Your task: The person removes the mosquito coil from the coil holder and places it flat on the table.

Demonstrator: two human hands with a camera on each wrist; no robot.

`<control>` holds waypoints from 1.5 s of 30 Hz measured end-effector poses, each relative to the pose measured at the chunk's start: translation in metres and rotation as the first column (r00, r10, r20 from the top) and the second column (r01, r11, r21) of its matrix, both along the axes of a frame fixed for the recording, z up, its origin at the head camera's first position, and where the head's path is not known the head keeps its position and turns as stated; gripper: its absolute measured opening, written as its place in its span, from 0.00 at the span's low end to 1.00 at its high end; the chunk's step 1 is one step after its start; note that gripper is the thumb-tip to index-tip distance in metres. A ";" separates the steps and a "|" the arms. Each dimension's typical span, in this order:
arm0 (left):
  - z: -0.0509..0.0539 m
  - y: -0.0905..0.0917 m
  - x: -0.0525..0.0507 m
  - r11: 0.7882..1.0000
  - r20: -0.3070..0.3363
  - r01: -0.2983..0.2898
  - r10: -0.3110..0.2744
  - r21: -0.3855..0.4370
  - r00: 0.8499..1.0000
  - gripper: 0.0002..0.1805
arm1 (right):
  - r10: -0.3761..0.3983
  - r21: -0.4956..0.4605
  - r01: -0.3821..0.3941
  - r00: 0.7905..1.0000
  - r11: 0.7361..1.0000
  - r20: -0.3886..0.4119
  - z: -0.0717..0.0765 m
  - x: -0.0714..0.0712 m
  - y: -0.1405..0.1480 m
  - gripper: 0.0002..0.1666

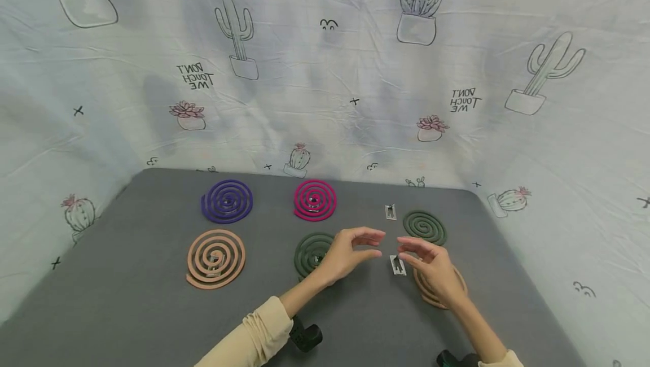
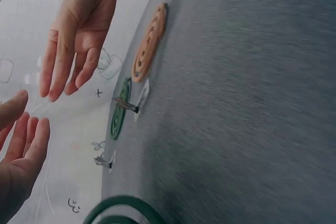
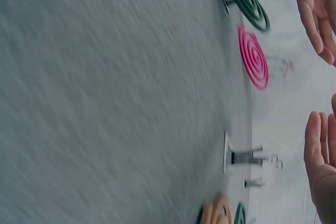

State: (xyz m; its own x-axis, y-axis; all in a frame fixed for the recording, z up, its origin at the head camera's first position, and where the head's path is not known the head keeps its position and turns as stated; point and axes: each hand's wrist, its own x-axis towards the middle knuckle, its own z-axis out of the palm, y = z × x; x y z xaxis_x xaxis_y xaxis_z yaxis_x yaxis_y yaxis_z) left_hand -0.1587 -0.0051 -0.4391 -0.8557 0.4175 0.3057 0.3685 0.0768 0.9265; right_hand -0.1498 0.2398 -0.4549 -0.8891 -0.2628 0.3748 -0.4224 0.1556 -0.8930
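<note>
My left hand (image 1: 349,253) is raised above the grey table, beside a green mosquito coil (image 1: 302,254) that it partly covers. Facing it, my right hand (image 1: 433,270) hovers over an orange coil (image 1: 425,293) that is partly hidden. Both hands have gently bent fingers and hold nothing; a gap separates their fingertips. Between and below them lies a small metal coil stand (image 1: 398,266) with an upright prong. Farther back is a second metal stand (image 1: 390,212), with another green coil (image 1: 424,227) to its right. Each wrist view also shows both hands empty.
On the left lie a blue coil (image 1: 227,201) and another orange coil (image 1: 215,259), with a pink coil (image 1: 315,200) at the back middle. These three sit on or over metal stands. A white cloth (image 1: 325,73) with cactus drawings hangs behind the grey table (image 1: 127,288).
</note>
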 end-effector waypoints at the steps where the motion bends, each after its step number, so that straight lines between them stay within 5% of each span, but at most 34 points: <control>1: -0.001 -0.003 0.003 1.000 -0.003 0.001 -0.001 -0.007 1.000 0.19 | 0.014 -0.014 -0.014 1.000 1.000 -0.012 -0.001 0.002 -0.002 0.18; 8: -0.008 -0.027 0.020 1.000 0.024 0.012 -0.012 -0.011 1.000 0.19 | 0.071 -0.104 -0.078 0.995 0.992 -0.069 -0.013 0.017 -0.017 0.19; 12: -0.016 -0.044 0.027 1.000 -0.019 0.003 -0.004 -0.028 1.000 0.19 | 0.090 -0.127 -0.096 0.994 0.987 -0.053 -0.020 0.026 -0.026 0.18; 24: -0.025 -0.104 0.040 0.996 0.059 -0.069 0.072 -0.056 0.996 0.21 | 0.211 -0.170 -0.210 0.977 0.963 -0.014 -0.024 0.037 -0.043 0.19; 33: -0.032 -0.137 0.037 0.990 0.051 -0.134 0.137 -0.045 0.989 0.23 | 0.219 -0.127 -0.213 0.975 0.969 0.036 -0.032 0.033 -0.057 0.19; 45: -0.029 -0.147 0.024 0.984 0.092 -0.139 0.150 -0.111 0.984 0.26 | 0.116 0.004 -0.118 0.983 0.993 0.140 -0.024 0.022 -0.077 0.26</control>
State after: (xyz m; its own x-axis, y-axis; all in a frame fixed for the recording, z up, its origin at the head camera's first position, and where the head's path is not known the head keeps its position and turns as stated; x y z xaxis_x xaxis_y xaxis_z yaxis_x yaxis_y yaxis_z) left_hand -0.1346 -0.1518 -0.4683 -0.9333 0.3121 0.1777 0.2530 0.2200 0.9421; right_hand -0.1280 0.1625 -0.4790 -0.8950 -0.3722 0.2459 -0.3105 0.1238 -0.9425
